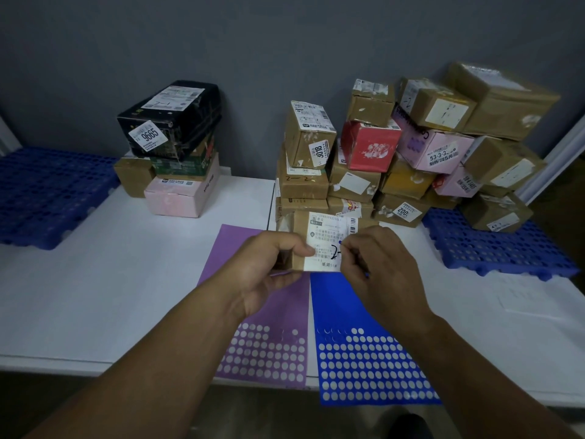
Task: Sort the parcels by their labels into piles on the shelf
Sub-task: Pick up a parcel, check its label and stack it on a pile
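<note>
I hold a small brown cardboard parcel (319, 236) above the white shelf; its white label shows a handwritten "2-". My left hand (272, 270) grips its left side, thumb on the label. My right hand (376, 264) pinches a small blue dot sticker (340, 242) against the label's right part. A purple sticker sheet (262, 350) and a blue sticker sheet (364, 365) lie flat under my hands. A left pile (177, 147) has a black box marked "2-1" on top. A big heap of parcels (408, 153) stands at the back right, one marked "2-2".
The white shelf surface (110, 280) runs across the view against a grey wall. A blue perforated pallet (47, 191) lies at the far left and another blue pallet (500, 248) under the right heap. A white upright post (560, 153) stands at the right edge.
</note>
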